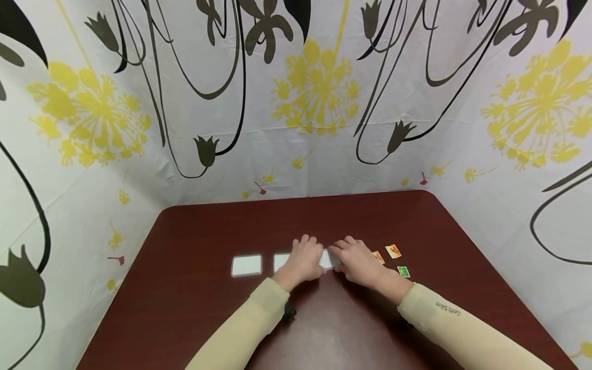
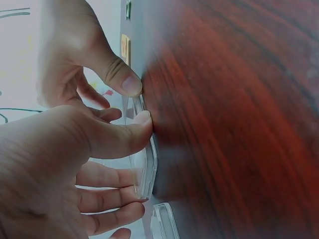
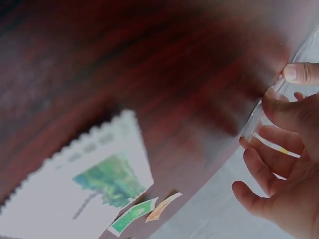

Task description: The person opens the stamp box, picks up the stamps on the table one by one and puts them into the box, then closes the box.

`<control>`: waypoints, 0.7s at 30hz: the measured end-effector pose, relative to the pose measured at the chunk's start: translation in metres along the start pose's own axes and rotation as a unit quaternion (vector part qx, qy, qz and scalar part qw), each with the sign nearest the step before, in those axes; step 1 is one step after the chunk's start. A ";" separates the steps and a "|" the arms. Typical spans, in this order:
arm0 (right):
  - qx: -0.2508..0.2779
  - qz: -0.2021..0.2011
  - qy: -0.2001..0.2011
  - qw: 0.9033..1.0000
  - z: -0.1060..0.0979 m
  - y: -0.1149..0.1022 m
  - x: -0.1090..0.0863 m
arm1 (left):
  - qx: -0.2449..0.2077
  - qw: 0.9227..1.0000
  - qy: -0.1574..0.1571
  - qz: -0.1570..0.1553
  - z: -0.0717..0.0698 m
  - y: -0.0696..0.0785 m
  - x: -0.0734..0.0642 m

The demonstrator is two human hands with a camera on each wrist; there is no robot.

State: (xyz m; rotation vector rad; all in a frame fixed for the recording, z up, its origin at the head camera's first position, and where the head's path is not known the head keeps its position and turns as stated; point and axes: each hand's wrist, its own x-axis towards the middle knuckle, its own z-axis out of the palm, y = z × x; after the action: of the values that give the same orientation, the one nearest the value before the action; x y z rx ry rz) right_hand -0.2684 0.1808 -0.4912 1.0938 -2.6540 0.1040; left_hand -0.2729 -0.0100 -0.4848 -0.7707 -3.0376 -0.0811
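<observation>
Both hands meet over a clear, flat plastic case [image 1: 328, 260] lying on the table. My left hand [image 1: 302, 260] pinches it, the thumb at the near edge and the fingers spread along the far side, as the left wrist view shows. From the right, my right hand [image 1: 359, 263] grips it by thumb and fingertips, its thumb close to the left one. Another case part [image 1: 279, 261] shows left of the left hand, partly covered by it. Farther left lies a separate clear case [image 1: 246, 265].
Right of the hands lie small orange stamps [image 1: 393, 251] and a green stamp [image 1: 403, 271]. A larger white stamp with a tree picture [image 3: 112, 181] is near the right wrist. The dark red table [image 1: 203, 226] ends at a patterned cloth [image 1: 277, 169] behind and at both sides.
</observation>
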 end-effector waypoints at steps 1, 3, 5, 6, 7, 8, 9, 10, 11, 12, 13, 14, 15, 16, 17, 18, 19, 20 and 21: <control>0.000 0.000 -0.001 1.000 0.000 0.000 0.000 | 0.000 1.000 0.001 0.000 -0.001 0.000 0.000; 0.001 0.000 -0.004 1.000 -0.001 0.001 0.000 | 0.001 1.000 -0.001 0.001 -0.001 0.001 -0.001; 0.004 0.000 -0.009 1.000 -0.001 0.001 0.000 | 0.001 1.000 -0.002 0.002 -0.001 0.001 -0.002; 0.005 0.001 -0.012 1.000 -0.001 0.002 0.000 | 0.001 1.000 -0.002 0.003 -0.001 0.001 -0.002; 0.006 0.002 -0.016 1.000 -0.001 0.002 0.000 | -0.001 1.000 -0.001 0.004 0.000 0.002 -0.003; 0.006 0.003 -0.019 1.000 -0.001 0.002 0.000 | -0.002 1.000 0.000 0.004 0.000 0.002 -0.003; 0.007 0.004 -0.021 1.000 -0.001 0.002 0.000 | -0.002 1.000 0.001 0.004 0.000 0.002 -0.003; 0.008 0.005 -0.022 1.000 -0.001 0.003 0.000 | -0.002 1.000 0.004 0.005 0.001 0.002 -0.003; 0.009 0.007 -0.023 1.000 -0.001 0.003 0.000 | -0.003 1.000 0.006 0.005 0.001 0.001 -0.003; 0.011 0.008 -0.023 1.000 -0.001 0.003 0.000 | -0.002 1.000 0.007 0.007 0.001 0.001 -0.003; 0.012 0.010 -0.024 1.000 -0.001 0.003 0.000 | -0.003 1.000 0.008 0.007 0.001 0.001 -0.003; 0.015 0.011 -0.024 1.000 -0.001 0.003 0.000 | -0.004 1.000 0.009 0.008 0.002 0.001 -0.003; 0.018 0.012 -0.025 0.999 -0.001 0.003 0.000 | -0.005 1.000 0.009 0.009 0.002 0.000 -0.003; 0.020 0.013 -0.025 0.999 -0.001 0.003 0.000 | -0.008 1.000 0.010 0.010 0.002 0.000 -0.003; 0.020 0.013 -0.026 0.999 -0.001 0.003 0.000 | -0.009 1.000 0.009 0.010 0.003 0.000 -0.004; 0.020 0.013 -0.026 0.999 0.000 0.004 0.000 | -0.011 1.000 0.009 0.010 0.003 0.000 -0.004; 0.019 0.013 -0.027 0.999 0.000 0.004 0.000 | -0.012 1.000 0.010 0.009 0.004 0.000 -0.004; 0.018 0.012 -0.026 0.999 0.001 0.004 0.000 | -0.014 1.000 0.010 0.008 0.004 0.000 -0.004; 0.017 0.010 -0.026 0.999 0.001 0.004 0.000 | -0.016 1.000 0.010 0.007 0.004 0.000 -0.004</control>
State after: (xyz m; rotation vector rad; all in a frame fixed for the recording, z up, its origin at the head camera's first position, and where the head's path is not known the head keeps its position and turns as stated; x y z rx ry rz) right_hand -0.2714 0.1831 -0.4922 1.0942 -2.7194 0.1283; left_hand -0.2692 -0.0120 -0.4890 -0.7882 -3.0180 -0.1363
